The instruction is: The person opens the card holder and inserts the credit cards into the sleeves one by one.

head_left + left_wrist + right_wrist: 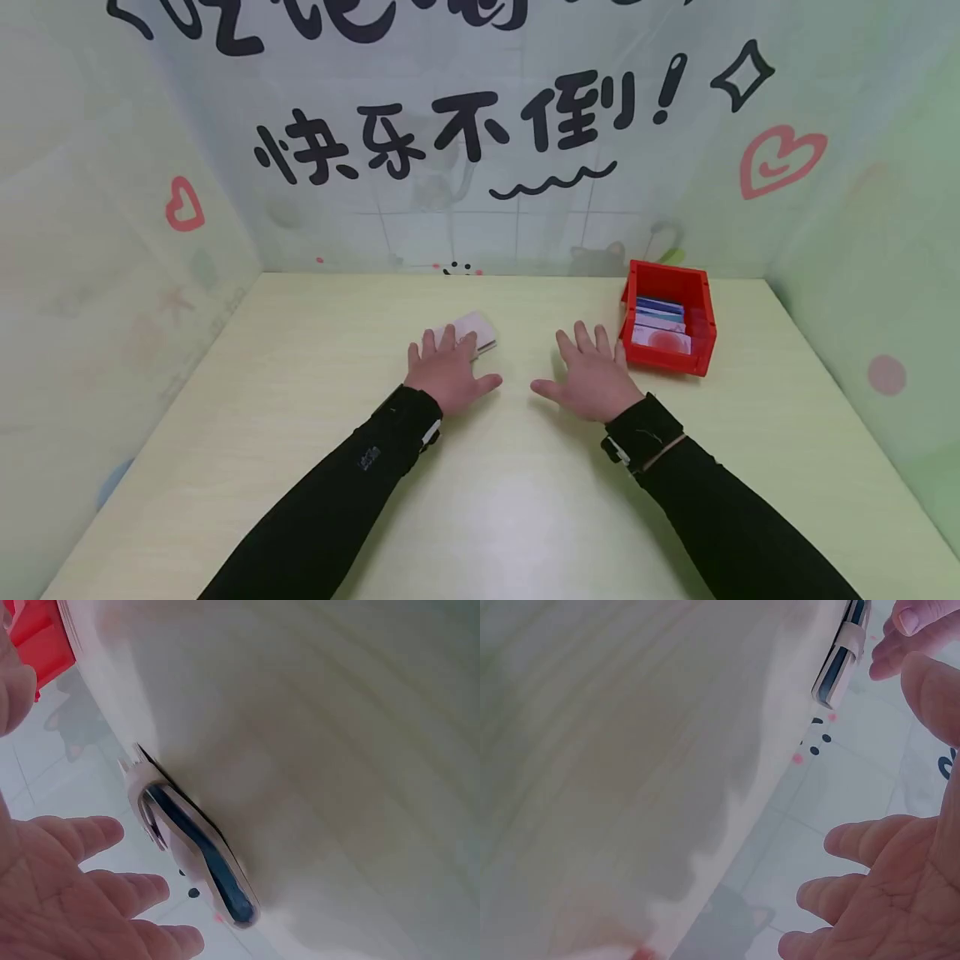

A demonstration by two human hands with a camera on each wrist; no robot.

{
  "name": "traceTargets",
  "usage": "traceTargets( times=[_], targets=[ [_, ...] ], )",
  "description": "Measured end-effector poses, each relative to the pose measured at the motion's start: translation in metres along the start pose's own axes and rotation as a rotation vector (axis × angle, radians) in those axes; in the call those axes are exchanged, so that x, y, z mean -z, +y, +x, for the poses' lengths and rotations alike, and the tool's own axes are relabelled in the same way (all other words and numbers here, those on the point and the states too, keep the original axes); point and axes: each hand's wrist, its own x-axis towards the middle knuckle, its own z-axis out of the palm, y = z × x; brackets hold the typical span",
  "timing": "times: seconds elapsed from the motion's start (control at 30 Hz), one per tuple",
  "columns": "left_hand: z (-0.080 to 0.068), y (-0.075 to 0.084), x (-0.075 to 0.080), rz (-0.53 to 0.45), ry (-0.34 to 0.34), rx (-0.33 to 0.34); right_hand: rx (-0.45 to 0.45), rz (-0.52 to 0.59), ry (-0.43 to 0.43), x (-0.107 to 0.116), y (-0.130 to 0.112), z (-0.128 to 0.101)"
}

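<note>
A small pale pink folding case [483, 327] lies on the table, partly behind the fingers of my left hand [447, 377]. In the left wrist view the case [214, 859] shows a strap round its side and a dark blue layer between its covers. My left hand's fingers are spread over it, palm down, and grip nothing. Farther right, my right hand [597, 382] also has its fingers spread above the tabletop, holding nothing. Its fingertips are close to the left side of a red plastic bin [666, 360].
Inside the bin stand several thin cards or booklets [662, 323], blue ones behind and pink-white ones in front. The bin sits at the back right of the pale wooden table [510, 500]. Printed cloth walls [450, 225] rise at the table's back and sides.
</note>
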Motion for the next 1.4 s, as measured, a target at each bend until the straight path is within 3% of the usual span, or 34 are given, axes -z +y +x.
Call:
traceTargets(
  times=[0.43, 0.93, 1.1, 1.4],
  targets=[
    [0.016, -0.02, 0.002, -0.013, -0.043, 0.08, -0.001, 0.0, 0.003, 0.0, -0.002, 0.003],
    [0.017, -0.023, 0.001, 0.041, 0.013, 0.055, -0.029, 0.049, 0.002, 0.005, -0.002, 0.004],
    [0.013, -0.02, 0.0, 0.05, 0.023, 0.042, -0.032, 0.069, 0.011, 0.006, -0.003, 0.0],
    [-0.009, -0.007, -0.003, 0.094, 0.035, -0.032, -0.056, 0.147, 0.018, 0.009, -0.005, -0.009]
  ],
)
